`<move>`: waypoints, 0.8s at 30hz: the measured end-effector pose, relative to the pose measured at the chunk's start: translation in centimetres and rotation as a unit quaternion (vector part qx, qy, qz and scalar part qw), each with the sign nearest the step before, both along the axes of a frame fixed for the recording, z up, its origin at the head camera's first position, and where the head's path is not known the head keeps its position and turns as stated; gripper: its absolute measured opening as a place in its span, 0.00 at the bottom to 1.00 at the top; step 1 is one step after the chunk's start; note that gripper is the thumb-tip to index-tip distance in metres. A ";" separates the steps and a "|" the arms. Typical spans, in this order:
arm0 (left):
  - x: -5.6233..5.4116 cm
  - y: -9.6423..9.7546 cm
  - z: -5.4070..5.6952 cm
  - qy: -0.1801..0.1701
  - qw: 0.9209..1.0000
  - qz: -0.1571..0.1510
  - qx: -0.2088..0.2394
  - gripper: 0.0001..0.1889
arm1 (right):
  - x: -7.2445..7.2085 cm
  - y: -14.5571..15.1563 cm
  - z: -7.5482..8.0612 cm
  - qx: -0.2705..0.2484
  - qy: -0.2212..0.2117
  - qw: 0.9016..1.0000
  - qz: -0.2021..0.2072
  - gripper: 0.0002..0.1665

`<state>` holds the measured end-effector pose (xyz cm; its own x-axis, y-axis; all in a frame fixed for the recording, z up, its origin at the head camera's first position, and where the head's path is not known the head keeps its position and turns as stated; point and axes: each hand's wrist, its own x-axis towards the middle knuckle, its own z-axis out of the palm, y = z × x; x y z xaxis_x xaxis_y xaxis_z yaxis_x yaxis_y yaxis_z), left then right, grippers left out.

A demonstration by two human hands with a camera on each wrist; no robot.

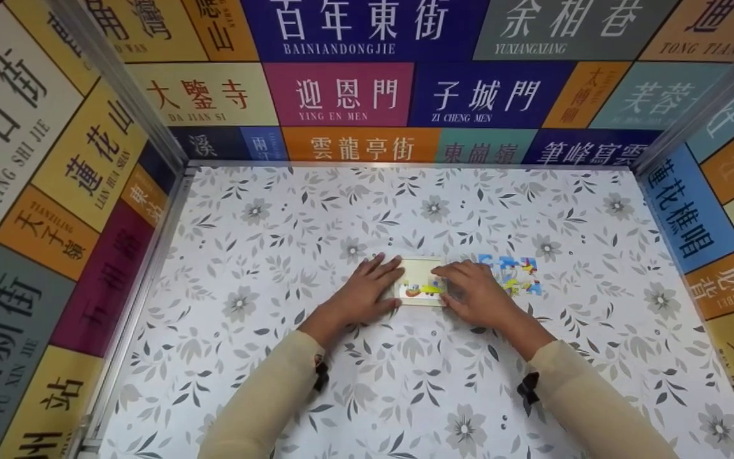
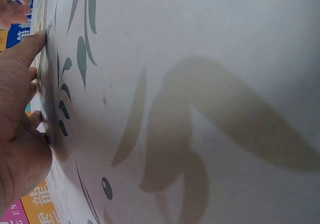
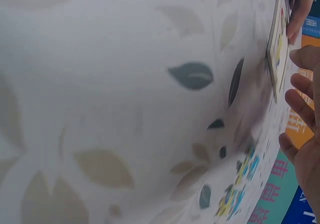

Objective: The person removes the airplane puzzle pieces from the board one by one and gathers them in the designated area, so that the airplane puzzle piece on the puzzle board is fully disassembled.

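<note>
A small pale puzzle tray (image 1: 419, 262) lies on the table, with a strip of colourful picture pieces (image 1: 423, 289) along its near side. My left hand (image 1: 367, 290) holds the tray at its left side, thumb near the lower corner and fingers near the upper one. At the tray's right side is my right hand (image 1: 474, 293). Its fingers look loosely bent and spread in the right wrist view, and nothing shows between them there. Beside that hand, to the right, lies a group of jigsaw pieces (image 1: 522, 275), mostly blue, yellow and white; the hand partly covers them.
A white cloth with grey leaves and flowers (image 1: 316, 210) covers the table (image 1: 462, 389). Upright panels with coloured, lettered blocks (image 1: 348, 95) enclose its back and sides. Loose jigsaw pieces also show low in the right wrist view.
</note>
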<state>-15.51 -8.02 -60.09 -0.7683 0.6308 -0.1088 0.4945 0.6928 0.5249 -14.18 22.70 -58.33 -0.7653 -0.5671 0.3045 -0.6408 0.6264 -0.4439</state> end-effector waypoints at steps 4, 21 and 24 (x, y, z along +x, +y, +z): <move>0.0 0.0 0.1 0.006 1.000 -0.002 0.009 0.36 | 0.0 -1.2 0.1 0.010 -0.014 1.000 0.014 0.26; 0.0 0.0 -0.1 0.017 1.000 0.000 0.015 0.35 | -0.3 -5.2 0.4 0.060 -0.085 0.994 0.034 0.37; 0.0 -0.1 -0.1 0.018 1.000 -0.003 0.022 0.34 | -0.3 -5.6 0.4 0.057 -0.087 0.994 0.038 0.38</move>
